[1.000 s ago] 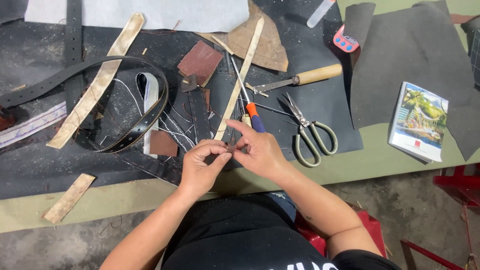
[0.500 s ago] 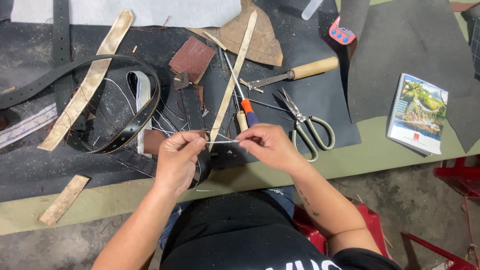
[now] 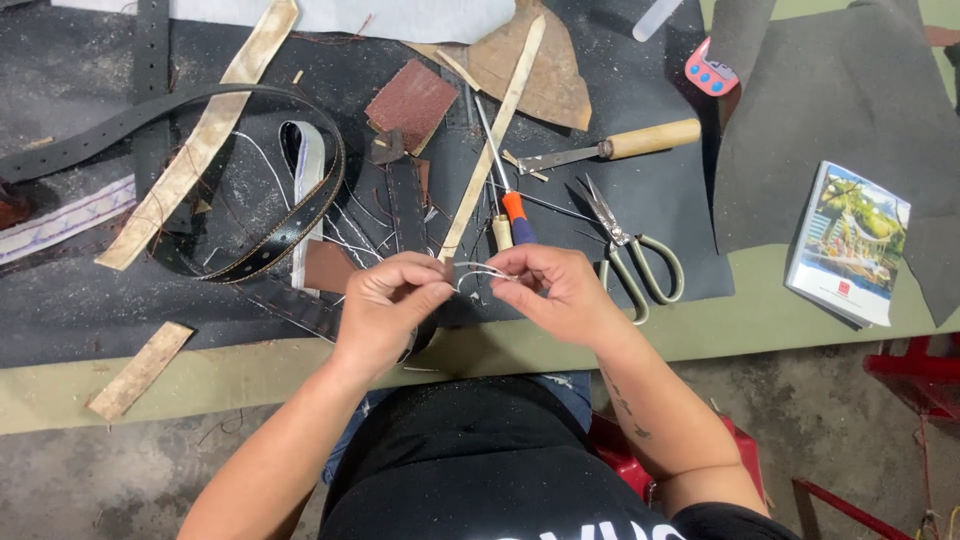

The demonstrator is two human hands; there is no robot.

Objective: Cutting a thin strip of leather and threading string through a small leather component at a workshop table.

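My left hand (image 3: pixel 385 300) and my right hand (image 3: pixel 560 292) are close together over the near edge of the black work mat (image 3: pixel 90 310). Between their fingertips runs a thin white thread (image 3: pixel 480 272), looped and pinched at both ends. Under my left hand lies a dark leather strap (image 3: pixel 300 308) with stitched edges, and the hand's lower fingers rest on it. Loose white threads (image 3: pixel 345 245) spread on the mat just beyond my hands.
A coiled black belt (image 3: pixel 250 255) and tan leather strips (image 3: pixel 205 140) lie at left. Scissors (image 3: pixel 630 255), an orange-handled awl (image 3: pixel 505 200), a wooden-handled knife (image 3: pixel 610 150) and brown leather scraps (image 3: pixel 410 100) lie ahead. A booklet (image 3: pixel 850 245) sits at right on the green table (image 3: pixel 760 310).
My hands first worked tight together on the strap, then drew apart with the thread stretched between them. Now they have closed in again and the thread hangs in a loop.
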